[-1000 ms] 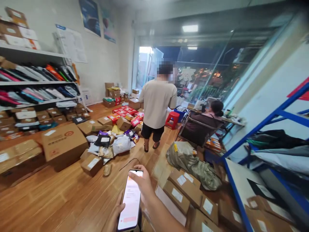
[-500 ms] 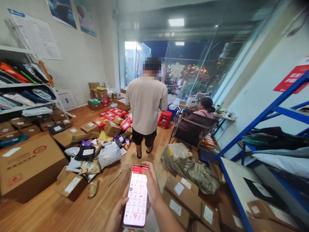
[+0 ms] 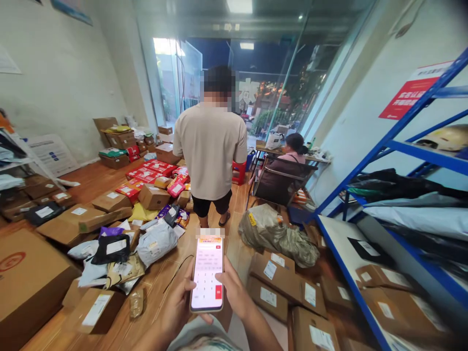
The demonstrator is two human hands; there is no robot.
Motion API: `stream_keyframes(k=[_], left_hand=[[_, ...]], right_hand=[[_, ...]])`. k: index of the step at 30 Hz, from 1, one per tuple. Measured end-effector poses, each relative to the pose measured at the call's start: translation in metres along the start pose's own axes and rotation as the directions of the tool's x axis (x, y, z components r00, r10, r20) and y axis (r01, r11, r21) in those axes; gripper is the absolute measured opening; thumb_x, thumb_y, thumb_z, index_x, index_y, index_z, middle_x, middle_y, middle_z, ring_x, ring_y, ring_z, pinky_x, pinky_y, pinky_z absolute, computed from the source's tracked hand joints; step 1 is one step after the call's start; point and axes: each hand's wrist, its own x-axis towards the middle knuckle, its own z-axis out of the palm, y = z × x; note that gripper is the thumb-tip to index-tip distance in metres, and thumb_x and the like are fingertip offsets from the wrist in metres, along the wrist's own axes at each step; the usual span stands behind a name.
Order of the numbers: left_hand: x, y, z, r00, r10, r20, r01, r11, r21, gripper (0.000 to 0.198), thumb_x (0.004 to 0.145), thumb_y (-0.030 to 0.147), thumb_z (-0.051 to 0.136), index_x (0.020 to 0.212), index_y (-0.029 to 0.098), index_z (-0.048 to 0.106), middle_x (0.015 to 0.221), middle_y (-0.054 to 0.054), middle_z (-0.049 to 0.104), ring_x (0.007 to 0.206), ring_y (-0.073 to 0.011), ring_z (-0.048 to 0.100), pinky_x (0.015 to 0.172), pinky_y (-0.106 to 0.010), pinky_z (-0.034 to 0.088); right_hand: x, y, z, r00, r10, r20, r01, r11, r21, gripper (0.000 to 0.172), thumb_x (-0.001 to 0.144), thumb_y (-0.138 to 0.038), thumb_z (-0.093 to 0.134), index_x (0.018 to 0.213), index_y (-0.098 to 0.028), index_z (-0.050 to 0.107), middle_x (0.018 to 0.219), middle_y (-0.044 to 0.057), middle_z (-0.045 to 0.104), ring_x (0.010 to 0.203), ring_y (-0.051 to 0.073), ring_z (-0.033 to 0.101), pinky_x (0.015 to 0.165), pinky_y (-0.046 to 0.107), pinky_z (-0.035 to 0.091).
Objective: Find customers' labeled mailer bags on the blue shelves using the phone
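A phone point(image 3: 207, 280) is held upright at the bottom centre, its lit screen showing a number keypad with a red key at the lower right. My left hand point(image 3: 181, 297) is wrapped round its left edge, the thumb by the keypad's left side. On the right edge my right hand point(image 3: 234, 290) also holds the phone, its thumb over the keypad's right side. Fingertips show under the phone's lower end.
A person in a beige shirt point(image 3: 211, 151) stands ahead, back turned. Parcels point(image 3: 157, 241) and a large carton point(image 3: 29, 282) lie left; a grey-green sack point(image 3: 276, 234) and boxes point(image 3: 270, 273) lie right, beside a blue-framed shelf point(image 3: 351, 273). Another person sits by a desk point(image 3: 316, 158).
The view has shifted right and closer to the standing person. The phone's screen has changed from icons to a keypad, and my right hand has moved down from its top edge to its side.
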Motion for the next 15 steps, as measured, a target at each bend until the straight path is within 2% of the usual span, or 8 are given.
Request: stream_keyframes(k=[3, 7, 11, 15], left_hand=[[0.008, 0.022, -0.005, 0.998, -0.027, 0.049, 0.025, 0.999, 0.028, 0.088, 0.07, 0.026, 0.053, 0.145, 0.031, 0.008, 0.133, -0.008, 0.051, 0.097, -0.0301, 0.06, 0.051, -0.029, 0.055], [0.015, 0.046, -0.01, 0.989, -0.098, 0.108, 0.088, 0.991, 0.096, 0.098, 0.067, 0.028, 0.055, 0.145, 0.029, -0.004, 0.137, -0.01, 0.047, 0.088, -0.0295, 0.062, 0.044, -0.03, 0.054], [0.024, 0.062, -0.016, 0.983, -0.144, 0.11, 0.136, 0.987, 0.081, 0.106, 0.064, 0.03, 0.057, 0.144, 0.026, -0.012, 0.132, -0.012, 0.051, 0.082, -0.0281, 0.063, 0.04, -0.03, 0.053], [0.033, 0.071, -0.027, 0.971, -0.172, 0.167, 0.159, 0.984, 0.086, 0.106, 0.065, 0.03, 0.057, 0.143, 0.027, -0.014, 0.127, -0.012, 0.055, 0.078, -0.0267, 0.064, 0.039, -0.029, 0.053]], right_hand=[[0.011, 0.008, 0.012, 0.999, -0.01, -0.041, 0.011, 1.0, 0.019, 0.036, 0.073, -0.027, 0.05, 0.108, -0.02, 0.051, 0.092, 0.003, 0.066, 0.075, 0.019, 0.06, 0.067, 0.03, 0.045], [0.028, 0.014, 0.026, 0.994, -0.004, -0.111, 0.001, 1.0, -0.029, 0.039, 0.074, -0.027, 0.05, 0.112, -0.021, 0.046, 0.093, 0.003, 0.066, 0.079, 0.018, 0.06, 0.068, 0.03, 0.046], [0.04, 0.013, 0.035, 0.994, -0.026, -0.108, 0.018, 0.997, -0.07, 0.046, 0.065, -0.018, 0.049, 0.111, -0.021, 0.047, 0.094, 0.002, 0.065, 0.083, 0.018, 0.058, 0.07, 0.03, 0.046], [0.049, 0.013, 0.039, 0.997, -0.037, -0.073, 0.031, 0.996, -0.088, 0.052, 0.06, -0.016, 0.049, 0.112, -0.021, 0.047, 0.092, 0.001, 0.063, 0.082, 0.019, 0.057, 0.066, 0.03, 0.046]])
